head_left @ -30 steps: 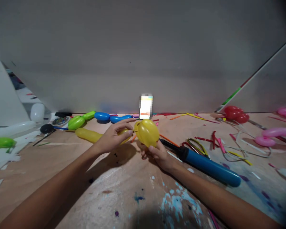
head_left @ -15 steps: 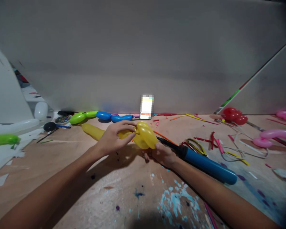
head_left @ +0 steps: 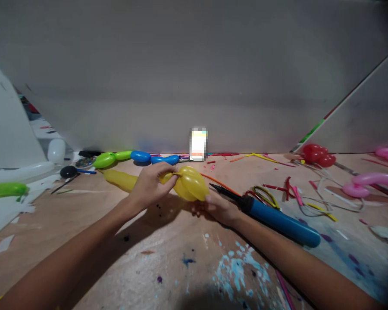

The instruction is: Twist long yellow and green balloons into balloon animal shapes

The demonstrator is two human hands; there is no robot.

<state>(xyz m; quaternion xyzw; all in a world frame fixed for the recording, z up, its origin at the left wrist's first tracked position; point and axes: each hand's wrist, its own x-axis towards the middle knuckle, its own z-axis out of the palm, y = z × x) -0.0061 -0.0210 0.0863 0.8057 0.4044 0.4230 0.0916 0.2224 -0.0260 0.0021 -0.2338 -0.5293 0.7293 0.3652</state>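
Note:
A long yellow balloon [head_left: 191, 184] is between my hands, its right part twisted into rounded loops and its straight length running out to the left behind my wrist. My left hand [head_left: 153, 183] pinches it at the twist, thumb against fingers. From below right, my right hand [head_left: 220, 208] holds the end of the loops, with its fingers partly hidden under them. Just right of that hand lies a blue balloon pump [head_left: 283, 221], its black nozzle pointing toward the balloon.
Against the grey wall leans a lit phone [head_left: 198, 145]. Green balloon [head_left: 104, 160] and blue balloon [head_left: 141, 156] segments lie back left. Scissors [head_left: 265, 196], a red balloon [head_left: 315, 153], a pink balloon [head_left: 375, 181] and scraps lie right. A black balloon [head_left: 67, 172] sits left.
My left hand and the yellow balloon have shifted slightly left. The twisted loops have moved away from the pump's nozzle, which now shows more. My right hand stays nearly in place.

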